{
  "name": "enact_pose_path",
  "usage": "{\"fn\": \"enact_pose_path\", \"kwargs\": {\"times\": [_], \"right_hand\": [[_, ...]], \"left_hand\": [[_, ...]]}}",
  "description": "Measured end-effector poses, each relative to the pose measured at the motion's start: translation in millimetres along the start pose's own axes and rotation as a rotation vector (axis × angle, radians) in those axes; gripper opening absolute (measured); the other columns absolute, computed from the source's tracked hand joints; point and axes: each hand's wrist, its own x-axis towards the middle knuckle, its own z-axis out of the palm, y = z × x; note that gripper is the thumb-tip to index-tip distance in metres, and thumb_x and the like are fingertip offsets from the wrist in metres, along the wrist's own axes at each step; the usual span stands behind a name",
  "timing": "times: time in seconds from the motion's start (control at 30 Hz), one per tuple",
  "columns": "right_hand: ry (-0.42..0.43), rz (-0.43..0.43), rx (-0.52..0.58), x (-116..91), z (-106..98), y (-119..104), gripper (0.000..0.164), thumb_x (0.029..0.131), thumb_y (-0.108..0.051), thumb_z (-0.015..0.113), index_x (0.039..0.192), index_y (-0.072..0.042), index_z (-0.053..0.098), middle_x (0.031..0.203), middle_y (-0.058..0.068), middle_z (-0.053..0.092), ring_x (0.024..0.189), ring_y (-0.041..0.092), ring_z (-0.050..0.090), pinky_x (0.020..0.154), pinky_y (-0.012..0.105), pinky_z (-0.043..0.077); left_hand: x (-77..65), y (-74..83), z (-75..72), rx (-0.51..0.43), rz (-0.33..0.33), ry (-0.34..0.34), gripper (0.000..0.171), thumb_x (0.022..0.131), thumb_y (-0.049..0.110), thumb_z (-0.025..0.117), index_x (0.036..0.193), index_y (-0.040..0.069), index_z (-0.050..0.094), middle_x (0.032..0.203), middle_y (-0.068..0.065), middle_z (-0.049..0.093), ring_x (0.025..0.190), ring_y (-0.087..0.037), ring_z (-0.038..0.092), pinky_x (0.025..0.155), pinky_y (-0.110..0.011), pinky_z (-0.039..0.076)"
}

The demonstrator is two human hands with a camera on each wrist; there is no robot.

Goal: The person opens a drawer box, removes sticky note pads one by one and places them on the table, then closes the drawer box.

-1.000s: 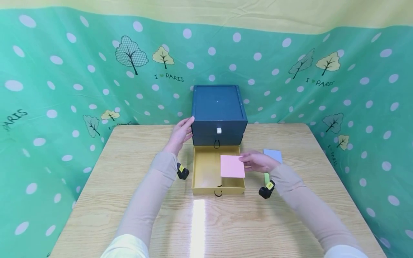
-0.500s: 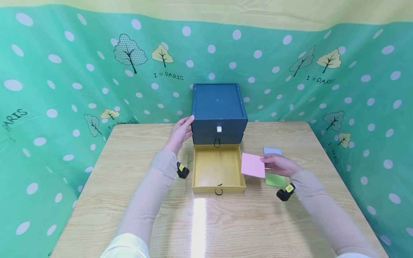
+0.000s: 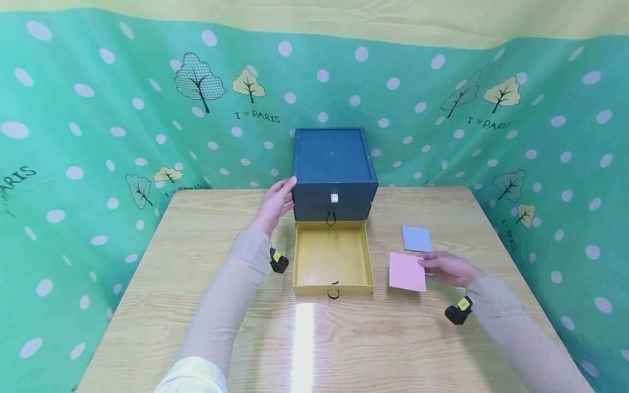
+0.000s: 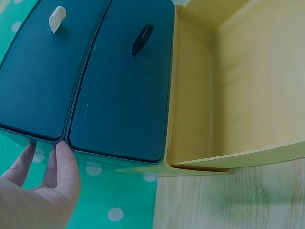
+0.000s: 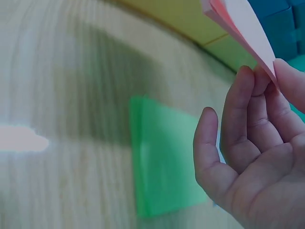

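Between thumb and fingers, my right hand (image 3: 449, 268) pinches the corner of a pink sticky note pad (image 3: 407, 272), held above the table to the right of the yellow drawer (image 3: 330, 254). Below it lies a green sticky note pad (image 5: 167, 157), mostly covered by the hand and pink pad in the head view. A light blue pad (image 3: 416, 238) lies just behind. My left hand (image 3: 272, 207) rests on the left side of the dark blue drawer cabinet (image 3: 331, 155), its thumb at the front edge in the left wrist view. The yellow bottom drawer stands pulled out, with nothing inside.
The cabinet's two blue drawers are closed, one with a white knob (image 3: 334, 198), the other with a black loop (image 3: 331, 219). A polka-dot curtain (image 3: 403, 98) hangs behind and beside the wooden table (image 3: 206, 305).
My right hand has carried the pink pad from over the yellow drawer rightward and toward me, over the green pad. The left hand stays on the cabinet.
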Motion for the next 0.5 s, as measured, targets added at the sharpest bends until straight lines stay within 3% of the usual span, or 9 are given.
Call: {"fn": "enact_pose_path", "kwargs": {"times": [0.33,0.5], "right_hand": [[0.09,0.05,-0.219,-16.2,-9.4,20.6,0.021,0.098,-0.013,0.051,0.111,0.001,0.059,0.101,-0.002,0.062,0.096,0.009,0.06,0.093,0.034,0.052],[0.09,0.063,-0.224,-21.7,-14.2,26.1,0.02,0.097,-0.013,0.052,0.109,0.001,0.059,0.099,-0.002,0.063,0.095,0.009,0.061,0.094,0.036,0.052]], "left_hand": [[1.9,-1.9,-0.5,-0.003,-0.004,-0.001,0.064,0.093,0.045,0.057,0.145,0.013,0.038,0.15,-0.006,0.036,0.135,-0.031,0.038,0.109,-0.037,0.039],[1.7,-0.7,0.0,-0.001,-0.002,-0.004,0.065,0.092,0.046,0.057,0.145,0.014,0.038,0.15,-0.006,0.036,0.135,-0.031,0.038,0.109,-0.036,0.039]]}}
